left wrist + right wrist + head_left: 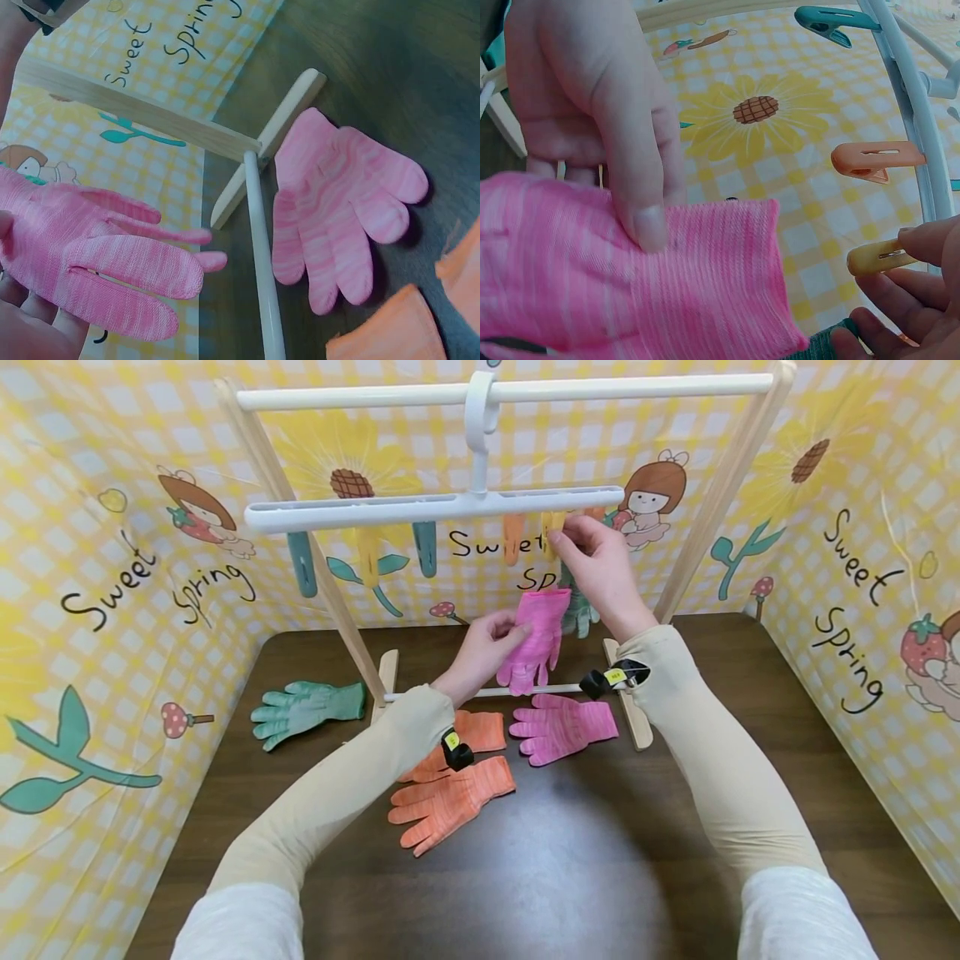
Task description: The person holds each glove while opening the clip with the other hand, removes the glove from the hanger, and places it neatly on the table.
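- Beige sleeves (345, 785) stretched nearest, over the brown table (562, 877).
- Behind them stood a wooden rack (721, 493), its top rod carrying a white hanger (360, 512).
- On the table lay two orange gloves (453, 802), a loose pink glove (566, 728) and a green glove (307, 710); a hanging green glove (582, 617) showed behind the right hand (603, 564).
- Left hand (483, 652): its grip pinched the raised pink glove (537, 635), cuff up, below the hanger.
- Right hand: its grip pinched a yellow clip (870, 259) on the hanger, above that glove's cuff and apart from it.
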### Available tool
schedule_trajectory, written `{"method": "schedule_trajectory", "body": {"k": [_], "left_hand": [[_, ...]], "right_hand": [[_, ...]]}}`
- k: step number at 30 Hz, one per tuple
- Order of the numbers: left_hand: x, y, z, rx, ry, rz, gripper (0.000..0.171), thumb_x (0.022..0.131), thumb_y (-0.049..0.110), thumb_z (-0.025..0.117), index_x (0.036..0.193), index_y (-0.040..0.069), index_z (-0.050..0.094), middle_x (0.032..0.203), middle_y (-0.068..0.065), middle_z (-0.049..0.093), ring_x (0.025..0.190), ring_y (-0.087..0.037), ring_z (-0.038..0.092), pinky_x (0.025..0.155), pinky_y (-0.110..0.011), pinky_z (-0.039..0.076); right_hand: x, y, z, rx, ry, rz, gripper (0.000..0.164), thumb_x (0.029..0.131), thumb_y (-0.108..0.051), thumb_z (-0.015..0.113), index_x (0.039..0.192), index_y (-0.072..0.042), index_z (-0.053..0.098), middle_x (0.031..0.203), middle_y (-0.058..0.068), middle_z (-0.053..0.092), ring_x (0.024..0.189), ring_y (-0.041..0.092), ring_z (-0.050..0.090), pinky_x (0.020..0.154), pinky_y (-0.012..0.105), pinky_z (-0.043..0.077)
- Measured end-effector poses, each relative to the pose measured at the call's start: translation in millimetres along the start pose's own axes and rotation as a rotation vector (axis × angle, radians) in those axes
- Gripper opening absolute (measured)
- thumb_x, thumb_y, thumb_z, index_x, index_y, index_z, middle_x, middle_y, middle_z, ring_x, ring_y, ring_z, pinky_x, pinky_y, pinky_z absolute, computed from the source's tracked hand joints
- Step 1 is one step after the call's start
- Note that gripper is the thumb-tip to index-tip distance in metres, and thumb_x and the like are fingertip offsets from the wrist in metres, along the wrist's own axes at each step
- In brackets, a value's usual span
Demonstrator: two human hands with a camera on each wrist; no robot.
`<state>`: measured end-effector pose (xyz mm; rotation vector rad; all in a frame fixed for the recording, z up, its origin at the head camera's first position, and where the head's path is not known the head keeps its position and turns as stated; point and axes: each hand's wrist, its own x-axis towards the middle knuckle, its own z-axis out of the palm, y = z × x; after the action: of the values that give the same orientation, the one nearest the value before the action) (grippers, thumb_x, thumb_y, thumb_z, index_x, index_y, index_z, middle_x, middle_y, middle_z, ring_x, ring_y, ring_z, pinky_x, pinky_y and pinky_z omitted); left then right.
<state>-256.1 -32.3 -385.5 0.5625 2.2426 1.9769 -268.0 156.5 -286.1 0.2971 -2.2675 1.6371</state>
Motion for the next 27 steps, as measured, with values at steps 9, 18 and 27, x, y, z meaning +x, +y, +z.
{"method": "schedule_trajectory", "body": {"k": [9,18,27], "left_hand": [[-9.5,-4.4,-2.8,0.066,0.004,0.006,0.023,0.105,0.014,0.063,0.119,-0.003,0.070,0.104,-0.015,0.073,0.082,-0.010,0.061,0.077,-0.023,0.051],[-21.9,-5.7,-4.4,0.105,-0.013,0.008,0.021,0.105,0.015,0.063,0.116,-0.002,0.070,0.099,-0.012,0.073,0.078,-0.010,0.060,0.075,-0.023,0.051],[-41.7,-3.4,-5.8,0.190,-0.021,0.007,0.019,0.103,0.015,0.066,0.113,0.001,0.073,0.098,-0.010,0.074,0.081,-0.014,0.061,0.075,-0.025,0.050]], "right_hand": [[-4,6,-6,-0.026,0.004,-0.070,0.032,0.103,-0.019,0.065,0.129,-0.001,0.068,0.120,0.013,0.070,0.102,0.017,0.068,0.091,0.025,0.052],[-9,7,-9,-0.047,0.029,-0.100,0.038,0.103,-0.017,0.065,0.138,-0.001,0.064,0.126,0.015,0.070,0.106,0.026,0.067,0.094,0.028,0.051],[-25,5,-16,-0.027,0.082,-0.136,0.036,0.102,-0.014,0.066,0.137,-0.004,0.065,0.126,0.017,0.070,0.113,0.021,0.065,0.099,0.028,0.049]]}}
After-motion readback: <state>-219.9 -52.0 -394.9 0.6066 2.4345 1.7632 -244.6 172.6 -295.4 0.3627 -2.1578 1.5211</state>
